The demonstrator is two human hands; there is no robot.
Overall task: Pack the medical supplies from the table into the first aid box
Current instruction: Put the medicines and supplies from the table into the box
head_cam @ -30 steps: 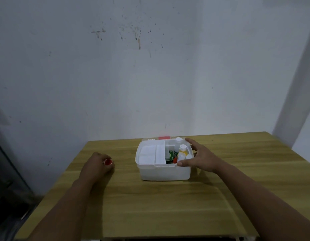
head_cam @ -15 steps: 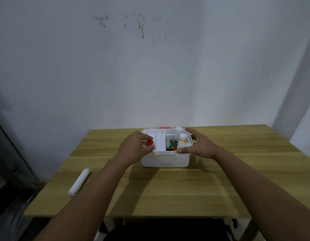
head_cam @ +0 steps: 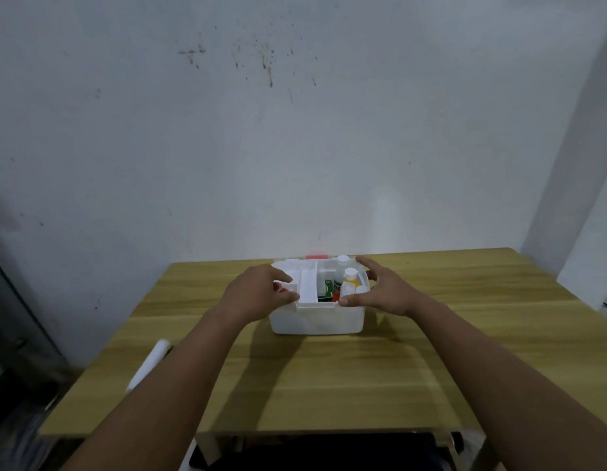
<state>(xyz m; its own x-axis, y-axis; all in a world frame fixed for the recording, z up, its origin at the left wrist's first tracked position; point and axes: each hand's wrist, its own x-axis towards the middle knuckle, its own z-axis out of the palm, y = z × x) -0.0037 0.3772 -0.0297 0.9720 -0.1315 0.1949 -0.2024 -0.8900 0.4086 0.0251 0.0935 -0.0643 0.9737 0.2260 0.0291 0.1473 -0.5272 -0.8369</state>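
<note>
The white first aid box [head_cam: 317,321] stands open in the middle of the wooden table [head_cam: 329,375]. Its right half holds a yellow bottle with a white cap [head_cam: 349,281], a second white-capped bottle [head_cam: 343,260] and a green packet [head_cam: 326,288]. My left hand [head_cam: 258,295] is over the box's left tray compartment, fingers closed on a small red-capped item [head_cam: 282,288] that is mostly hidden. My right hand [head_cam: 380,290] grips the box's right rim, thumb at the front and fingers at the back corner. A white roll [head_cam: 149,363] lies on the table near its left edge.
A stained white wall rises right behind the table. The table's front edge is close to me, with a dark gap below it. Something dark stands on the floor to the left of the table.
My left hand lifted the red-capped item from the table's left side and carried it right, over the box's left compartment. My right hand stayed on the box's rim. The camera tilted down.
</note>
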